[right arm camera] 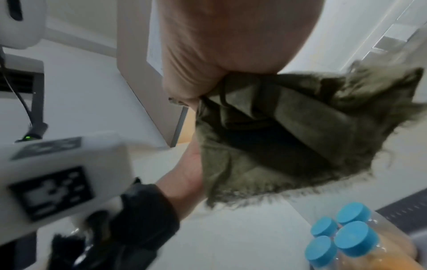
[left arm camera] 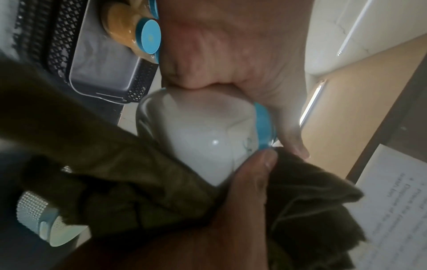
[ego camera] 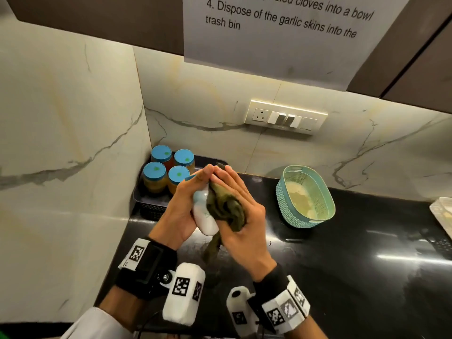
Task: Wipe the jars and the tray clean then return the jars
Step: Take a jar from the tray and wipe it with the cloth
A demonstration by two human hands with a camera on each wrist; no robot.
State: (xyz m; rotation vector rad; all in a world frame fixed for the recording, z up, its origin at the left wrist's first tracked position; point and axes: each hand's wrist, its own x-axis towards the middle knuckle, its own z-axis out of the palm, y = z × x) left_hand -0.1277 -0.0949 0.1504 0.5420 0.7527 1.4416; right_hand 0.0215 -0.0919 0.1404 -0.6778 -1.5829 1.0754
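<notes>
My left hand [ego camera: 187, 200] grips a jar of white contents [ego camera: 205, 220] with a blue lid, held tilted above the black counter. My right hand [ego camera: 244, 209] holds a bunched olive-green cloth [ego camera: 225, 206] and presses it against the jar's side. In the left wrist view the right thumb [left arm camera: 250, 173] lies on the jar [left arm camera: 203, 138] beside the cloth [left arm camera: 138, 191]. In the right wrist view the cloth [right arm camera: 277, 127] hangs from my palm and hides the jar. Several blue-lidded jars with orange contents [ego camera: 166, 168] stand in the dark mesh tray [ego camera: 146, 204] in the back left corner.
A teal perforated basket [ego camera: 305, 195] sits on the counter to the right of my hands. Marble walls close off the left and back, with a switch plate [ego camera: 286, 117] on the back wall. A white object [ego camera: 442, 214] lies at the far right edge.
</notes>
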